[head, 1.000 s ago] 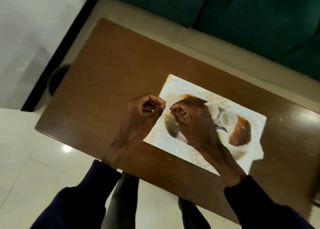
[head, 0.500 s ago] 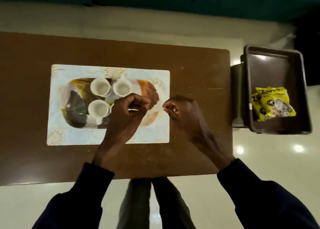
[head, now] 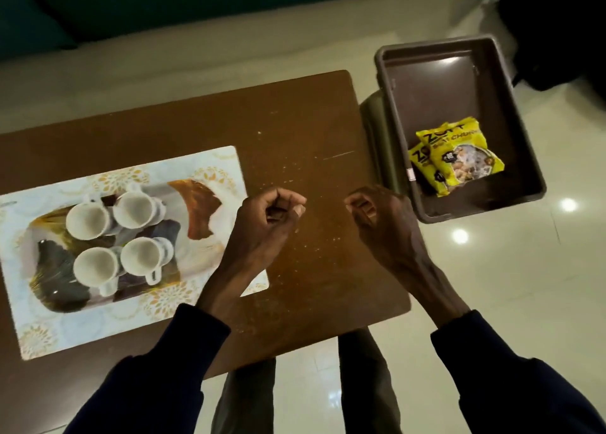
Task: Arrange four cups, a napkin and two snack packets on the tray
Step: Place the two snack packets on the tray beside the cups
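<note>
Four white cups stand close together on the patterned tray (head: 82, 322) at the left of the brown table (head: 311, 132): two at the back (head: 87, 220) (head: 136, 209) and two at the front (head: 95, 266) (head: 142, 256). Two yellow snack packets (head: 459, 158) lie overlapping in a brown bin (head: 442, 89) off the table's right end. My left hand (head: 265, 227) hovers just right of the tray with its fingers curled shut and nothing visible in them. Near the table's right edge, beside the bin, my right hand (head: 380, 220) is curled shut too and holds nothing.
The bin rests on an olive stool (head: 370, 132) against the table's right end. A teal sofa (head: 98, 1) runs along the far side. Glossy pale floor surrounds the table, and my legs (head: 249, 401) stand at its near edge.
Both hands have moved right, off the tray and over bare table, staying curled. The view swung right, bringing the bin and packets in and uncovering all the cups.
</note>
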